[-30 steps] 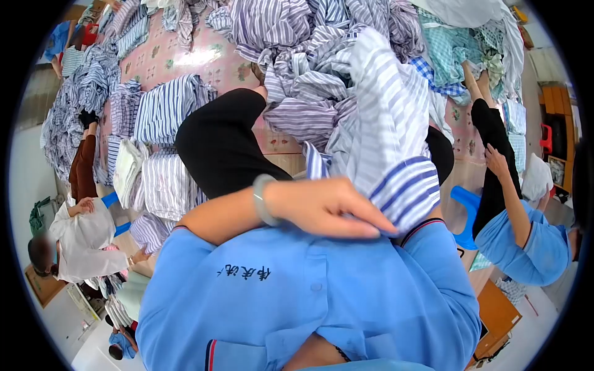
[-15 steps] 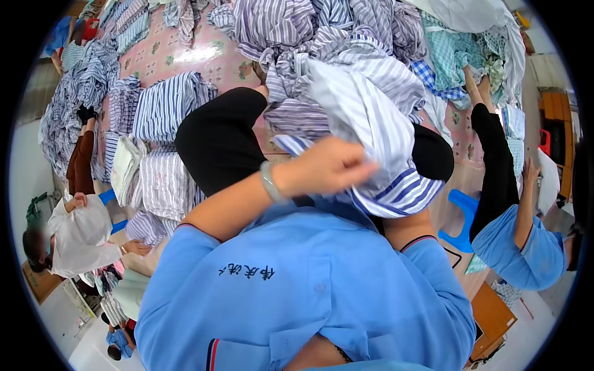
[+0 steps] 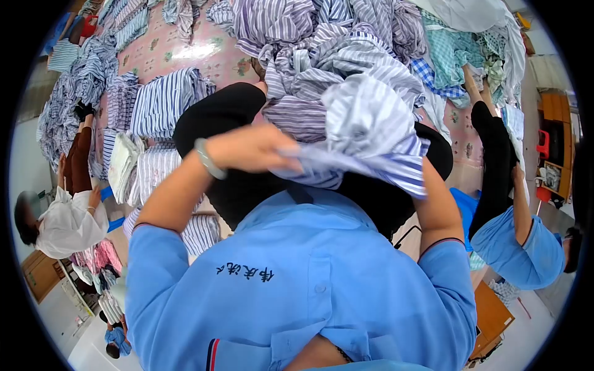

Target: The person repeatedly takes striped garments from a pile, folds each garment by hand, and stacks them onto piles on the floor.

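Many crumpled grey-and-white striped garments [image 3: 362,52] form a soft, rumpled heap at the upper centre of the frame. Squared, flat-folded blue-and-white striped cloth [image 3: 164,105] lies upper left. At the centre, a thin striped garment [image 3: 371,114] bunches roundly above its stretched, blue-striped edge [image 3: 402,166]. The left hand [image 3: 244,148], blurred, pinches that edge beside a smooth, pale bangle [image 3: 207,162]; cloth hides the right hand, its state impossible to tell.

We record: striped cloth [image 3: 405,167], blue and white; shirt [image 3: 272,247], light blue; trousers [image 3: 216,117], black; printed sheet [image 3: 176,59], pink, floral; checked cloth [image 3: 447,54], teal and white.
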The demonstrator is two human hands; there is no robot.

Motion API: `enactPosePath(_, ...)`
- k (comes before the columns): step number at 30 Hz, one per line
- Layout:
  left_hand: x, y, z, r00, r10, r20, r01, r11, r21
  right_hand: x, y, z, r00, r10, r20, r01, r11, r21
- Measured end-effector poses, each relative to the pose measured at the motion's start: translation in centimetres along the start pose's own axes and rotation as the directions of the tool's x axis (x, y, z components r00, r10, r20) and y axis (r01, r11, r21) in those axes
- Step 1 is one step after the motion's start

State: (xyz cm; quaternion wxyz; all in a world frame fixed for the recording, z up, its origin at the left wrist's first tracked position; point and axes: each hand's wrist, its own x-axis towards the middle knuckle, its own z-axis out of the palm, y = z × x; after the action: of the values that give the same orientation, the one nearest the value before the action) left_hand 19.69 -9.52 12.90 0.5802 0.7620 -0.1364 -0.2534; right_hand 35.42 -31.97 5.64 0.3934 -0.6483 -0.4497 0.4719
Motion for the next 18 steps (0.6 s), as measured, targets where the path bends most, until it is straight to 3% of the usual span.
enactPosePath(1, -1.5, -0.7, -2.2, 0.972, -0.167, -0.166, 0.158, 0.985, -0.066, -1.1, 0.0, -0.9, 1.0, 0.027, 0.014, -0.027, 1.0, -0.011)
enactPosePath(2, -2.9, -2.9, -4.7, 0.902, -0.061, -0.428, 0.219, 0.918, 0.331, -2.4, -0.2, -2.1, 0.998, 0.047, -0.036, -0.048, 0.999, -0.015)
enactPosePath(3, -3.3, -4.1, -5.9, 0.731, -0.15, -0.665, -0.005, 0.974, -0.226, -3.8, -0.6, -3.7, 0.987, 0.05, -0.152, -0.051, 0.999, -0.001)
enactPosePath(4, -3.8, -5.2, -6.8, 0.539, -0.37, -0.757, -0.375, 0.699, -0.609, -5.4, -1.2, -6.0, 0.939, 0.033, -0.341, -0.029, 0.999, 0.016)
enactPosePath(5, -5.0, -6.9, -8.1, 0.525, -0.359, -0.771, -0.425, 0.675, -0.603, -6.6, -2.8, -8.0, 0.846, 0.006, -0.533, -0.007, 1.0, 0.001)
enactPosePath(6, -6.1, -7.9, -9.1, 0.514, -0.347, -0.785, -0.47, 0.651, -0.596, -8.3, -1.0, -10.6, 0.704, 0.147, -0.695, 0.103, 0.947, 0.304)
enactPosePath(7, -5.8, -7.5, -8.8, 0.454, -0.378, -0.807, -0.506, 0.636, -0.583, -9.0, -2.8, -11.4, 0.631, 0.135, -0.764, 0.305, 0.863, 0.404)
enactPosePath(8, -5.4, -7.2, -8.2, 0.511, -0.346, -0.787, -0.527, 0.597, -0.605, -9.7, -2.7, -12.3, 0.557, 0.12, -0.822, 0.386, 0.838, 0.385)
enactPosePath(11, -4.4, -7.0, -7.6, 0.644, -0.256, -0.721, -0.549, 0.502, -0.669, -9.8, -0.6, -13.3, 0.397, 0.219, -0.892, 0.278, 0.897, 0.343)
enactPosePath(12, -4.3, -6.9, -7.6, 0.639, -0.257, -0.725, -0.554, 0.5, -0.666, -9.6, -1.2, -13.1, 0.402, 0.215, -0.89, 0.276, 0.898, 0.342)
enactPosePath(14, -4.2, -6.8, -7.7, 0.62, -0.271, -0.737, -0.577, 0.479, -0.661, -9.7, -2.5, -12.6, 0.321, 0.113, -0.94, 0.5, 0.823, 0.27)
enactPosePath(16, -4.2, -6.8, -7.2, 0.61, -0.286, -0.739, -0.596, 0.449, -0.666, -8.8, -4.7, -10.9, 0.306, 0.175, -0.936, 0.568, 0.755, 0.327)
enactPosePath(18, -3.9, -7.6, -6.9, 0.643, -0.287, -0.71, -0.61, 0.368, -0.702, -8.2, -2.1, -10.2, 0.638, 0.104, -0.763, 0.455, 0.748, 0.483)
